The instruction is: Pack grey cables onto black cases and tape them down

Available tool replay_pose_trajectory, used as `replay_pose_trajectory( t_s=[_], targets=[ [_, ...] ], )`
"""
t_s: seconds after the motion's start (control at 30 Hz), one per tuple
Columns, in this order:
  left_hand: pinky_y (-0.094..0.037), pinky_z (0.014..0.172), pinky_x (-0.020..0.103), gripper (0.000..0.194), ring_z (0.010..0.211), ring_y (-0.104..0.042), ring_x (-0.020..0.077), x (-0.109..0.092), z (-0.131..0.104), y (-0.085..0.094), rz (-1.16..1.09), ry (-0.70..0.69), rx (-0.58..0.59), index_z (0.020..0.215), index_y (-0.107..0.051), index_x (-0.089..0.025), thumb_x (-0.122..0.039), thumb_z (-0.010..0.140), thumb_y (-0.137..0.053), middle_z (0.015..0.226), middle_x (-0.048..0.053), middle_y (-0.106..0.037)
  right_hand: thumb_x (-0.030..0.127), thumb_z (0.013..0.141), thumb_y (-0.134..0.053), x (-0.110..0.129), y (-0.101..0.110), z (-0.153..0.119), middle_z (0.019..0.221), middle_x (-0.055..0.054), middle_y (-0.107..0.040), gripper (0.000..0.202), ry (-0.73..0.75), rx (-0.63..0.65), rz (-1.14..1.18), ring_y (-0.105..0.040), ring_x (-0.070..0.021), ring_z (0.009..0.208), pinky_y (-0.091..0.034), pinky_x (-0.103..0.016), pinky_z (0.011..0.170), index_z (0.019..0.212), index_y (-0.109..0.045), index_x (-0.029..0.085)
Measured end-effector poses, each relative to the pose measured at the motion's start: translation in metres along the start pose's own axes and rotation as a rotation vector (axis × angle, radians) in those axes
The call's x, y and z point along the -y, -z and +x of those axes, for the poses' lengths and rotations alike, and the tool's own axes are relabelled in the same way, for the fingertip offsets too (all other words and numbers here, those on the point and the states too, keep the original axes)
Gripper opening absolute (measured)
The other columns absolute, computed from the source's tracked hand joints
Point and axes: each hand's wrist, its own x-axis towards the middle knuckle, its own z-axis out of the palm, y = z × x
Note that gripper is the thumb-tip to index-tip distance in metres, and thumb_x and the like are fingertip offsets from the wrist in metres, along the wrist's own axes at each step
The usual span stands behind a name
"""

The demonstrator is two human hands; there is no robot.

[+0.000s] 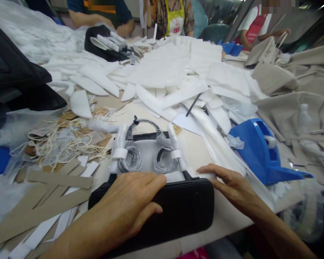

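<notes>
A black handbag [186,208] lies in front of me on the pale tabletop, with white padding [144,154] along its far side. My left hand [137,194] is closed over the bag's near edge, its thumb against the black front and its other fingers over the top. At the bag's right corner, my right hand [226,180] has a white foam strip [189,174] between thumb and fingers. Beyond the edge stands a wrapped round handle [144,122]. Two plastic-wrapped coils [131,158] sit beside white-wrapped straps [174,140].
White foam sheets [162,68] are heaped across the back. Corded tags [70,140] and cardboard strips [59,180] lie left, near black bags [13,72]. A blue tape dispenser [259,154] and beige bags [294,100] are right. Several people stand beyond the table.
</notes>
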Motion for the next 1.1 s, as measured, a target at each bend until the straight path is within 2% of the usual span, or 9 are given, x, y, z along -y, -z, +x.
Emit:
replay_pose_trajectory(
  t_s=[0.17, 0.33, 0.43, 0.57, 0.7, 0.8, 0.97, 1.03, 1.1],
  targets=[
    [-0.038, 0.071, 0.03, 0.02, 0.087, -0.053, 0.0169, -0.008, -0.003, 0.002, 0.044, -0.045, -0.036, 0.097, -0.048, -0.026, -0.024, 0.083, -0.062, 0.097, -0.003, -0.057, 0.038, 0.092, -0.047, 0.001, -0.025, 0.0, 0.1, -0.004, -0.062, 0.029, 0.023, 0.089, 0.207, -0.057, -0.0191, 0.09, -0.045, -0.028, 0.08, 0.114, -0.058, 0.024],
    [-0.042, 0.073, 0.029, 0.026, 0.096, -0.05, 0.0193, -0.013, -0.009, 0.006, 0.118, -0.066, -0.115, 0.1, -0.048, -0.024, -0.025, 0.081, -0.065, 0.108, 0.002, -0.052, 0.027, 0.076, -0.063, 0.002, -0.038, 0.006, 0.089, -0.002, -0.061, 0.028, -0.084, 0.034, 0.286, -0.056, -0.0183, 0.079, -0.045, -0.026, 0.068, 0.104, -0.065, 0.021],
    [-0.044, 0.076, 0.031, 0.028, 0.099, -0.049, 0.0219, -0.014, -0.013, 0.007, 0.152, -0.076, -0.144, 0.1, -0.049, -0.022, -0.029, 0.08, -0.066, 0.105, 0.005, -0.053, 0.032, 0.072, -0.069, -0.002, -0.04, 0.01, 0.08, -0.001, -0.061, 0.038, -0.18, 0.032, 0.292, -0.055, -0.0175, 0.069, -0.044, -0.026, 0.06, 0.107, -0.065, 0.021],
    [-0.045, 0.078, 0.034, 0.024, 0.09, -0.053, 0.0219, -0.012, -0.014, 0.003, 0.169, -0.066, -0.163, 0.097, -0.048, -0.021, -0.032, 0.082, -0.062, 0.097, 0.005, -0.057, 0.046, 0.073, -0.068, -0.006, -0.037, 0.015, 0.069, 0.0, -0.057, 0.05, -0.183, 0.041, 0.326, -0.049, -0.015, 0.057, -0.038, -0.026, 0.051, 0.115, -0.061, 0.02],
    [-0.047, 0.072, 0.032, 0.022, 0.082, -0.059, 0.0209, -0.004, -0.007, -0.006, 0.139, -0.029, -0.172, 0.107, -0.044, -0.019, -0.03, 0.089, -0.051, 0.095, 0.005, -0.061, 0.042, 0.074, -0.071, -0.001, -0.033, 0.018, 0.067, 0.003, -0.051, 0.049, -0.112, 0.144, 0.373, -0.045, -0.0125, 0.059, -0.035, -0.024, 0.054, 0.116, -0.057, 0.022],
    [-0.047, 0.069, 0.032, 0.023, 0.079, -0.061, 0.0218, 0.004, 0.0, -0.012, 0.146, -0.008, -0.172, 0.109, -0.044, -0.018, -0.033, 0.092, -0.045, 0.09, 0.006, -0.063, 0.04, 0.078, -0.068, 0.007, -0.033, 0.016, 0.072, 0.002, -0.054, 0.047, -0.082, 0.17, 0.436, -0.048, -0.0129, 0.064, -0.037, -0.024, 0.059, 0.119, -0.054, 0.021],
    [-0.046, 0.073, 0.032, 0.019, 0.087, -0.061, 0.0216, 0.013, 0.007, -0.02, 0.186, -0.073, -0.17, 0.106, -0.051, -0.02, -0.032, 0.094, -0.042, 0.097, 0.005, -0.064, 0.047, 0.088, -0.053, 0.022, -0.037, 0.012, 0.093, -0.002, -0.063, 0.04, -0.139, 0.057, 0.55, -0.056, -0.0167, 0.079, -0.041, -0.028, 0.07, 0.119, -0.053, 0.022],
    [-0.046, 0.075, 0.032, 0.022, 0.089, -0.061, 0.0212, 0.015, 0.009, -0.022, 0.18, -0.081, -0.177, 0.109, -0.052, -0.02, -0.032, 0.095, -0.041, 0.097, 0.005, -0.063, 0.055, 0.091, -0.042, 0.028, -0.04, 0.016, 0.096, -0.005, -0.063, 0.045, -0.123, 0.02, 0.454, -0.058, -0.0197, 0.086, -0.043, -0.031, 0.075, 0.116, -0.055, 0.02],
    [-0.046, 0.077, 0.032, 0.023, 0.091, -0.059, 0.0206, 0.015, 0.009, -0.023, 0.168, -0.098, -0.19, 0.111, -0.053, -0.02, -0.031, 0.095, -0.041, 0.098, 0.005, -0.063, 0.056, 0.088, -0.046, 0.037, -0.043, 0.025, 0.098, -0.007, -0.063, 0.048, -0.061, -0.038, 0.276, -0.057, -0.0223, 0.09, -0.043, -0.036, 0.079, 0.118, -0.053, 0.019]
  ],
)
